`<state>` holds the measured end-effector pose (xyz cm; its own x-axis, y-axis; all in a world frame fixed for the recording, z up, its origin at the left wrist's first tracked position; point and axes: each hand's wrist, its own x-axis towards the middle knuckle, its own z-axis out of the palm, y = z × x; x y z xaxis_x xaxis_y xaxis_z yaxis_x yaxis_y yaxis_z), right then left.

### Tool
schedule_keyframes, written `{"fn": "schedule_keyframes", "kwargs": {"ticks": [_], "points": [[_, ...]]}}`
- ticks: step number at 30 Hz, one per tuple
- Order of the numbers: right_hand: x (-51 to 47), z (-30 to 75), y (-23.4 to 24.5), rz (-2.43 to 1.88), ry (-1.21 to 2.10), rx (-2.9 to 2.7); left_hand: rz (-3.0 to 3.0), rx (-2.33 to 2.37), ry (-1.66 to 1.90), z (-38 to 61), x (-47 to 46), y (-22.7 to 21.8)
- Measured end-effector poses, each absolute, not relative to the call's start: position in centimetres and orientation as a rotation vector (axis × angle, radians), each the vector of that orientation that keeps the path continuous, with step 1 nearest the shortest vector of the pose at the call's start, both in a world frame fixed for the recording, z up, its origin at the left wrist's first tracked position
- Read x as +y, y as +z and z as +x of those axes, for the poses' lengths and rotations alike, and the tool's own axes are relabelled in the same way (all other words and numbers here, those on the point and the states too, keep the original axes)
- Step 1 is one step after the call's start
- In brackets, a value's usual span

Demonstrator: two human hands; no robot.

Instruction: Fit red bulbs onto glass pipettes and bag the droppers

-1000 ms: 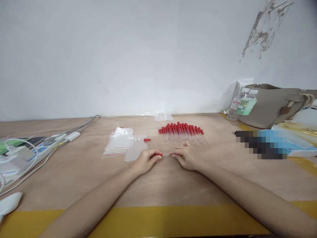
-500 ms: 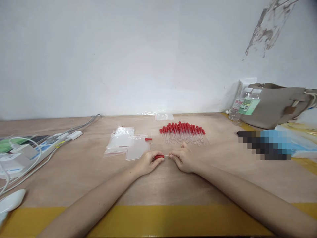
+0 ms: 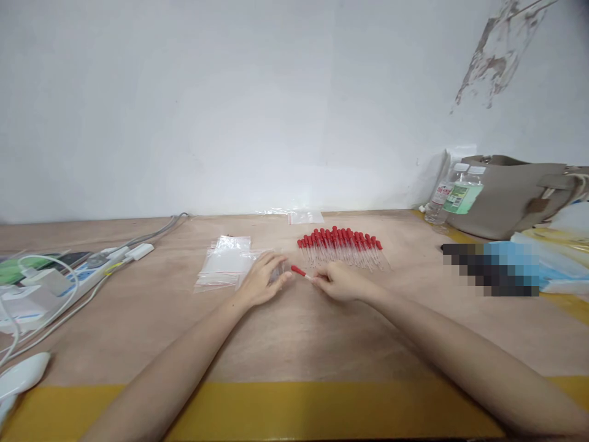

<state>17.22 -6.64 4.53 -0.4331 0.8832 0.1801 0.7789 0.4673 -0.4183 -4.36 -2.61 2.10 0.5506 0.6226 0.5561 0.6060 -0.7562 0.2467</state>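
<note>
The red-bulbed dropper point(image 3: 298, 270) sits between your two hands, its clear tube pinched in the fingertips of your right hand point(image 3: 340, 280), bulb pointing left. It should be light, the bulb soft and squeezable, the thin tube stiff and probably fragile, so grip near the bulb's neck. Your left hand point(image 3: 264, 279) is open, fingers spread beside the clear bags point(image 3: 223, 261); similar droppers point(image 3: 340, 239) lie beyond on the surface point(image 3: 294, 344).
</note>
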Motion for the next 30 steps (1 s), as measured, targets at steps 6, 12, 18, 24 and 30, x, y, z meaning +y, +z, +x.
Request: {"fn": "schedule_keyframes", "kwargs": {"ticks": [6, 12, 18, 24, 30], "points": [[-1.3, 15.6, 4.2, -1.847, 0.211, -1.913, 2.693, 1.384, 0.898, -5.9, 0.1, -0.6], [2.1, 13.5, 2.7, -1.999, 0.053, -1.85, 2.654, 1.37, 0.778, -6.0, 0.1, -0.9], [2.1, 13.0, 2.2, -2.03, -0.046, -1.862, 2.622, 1.342, 0.893, -5.9, -0.3, -0.4], [1.3, 10.8, 2.0, -1.882, 0.039, -1.992, 2.58, 1.465, 0.963, -5.7, 0.3, -0.6], [1.2, 8.4, 1.9, -1.949, 0.051, -2.017, 2.559, 1.56, 0.99, -5.7, 0.2, -0.3]]}}
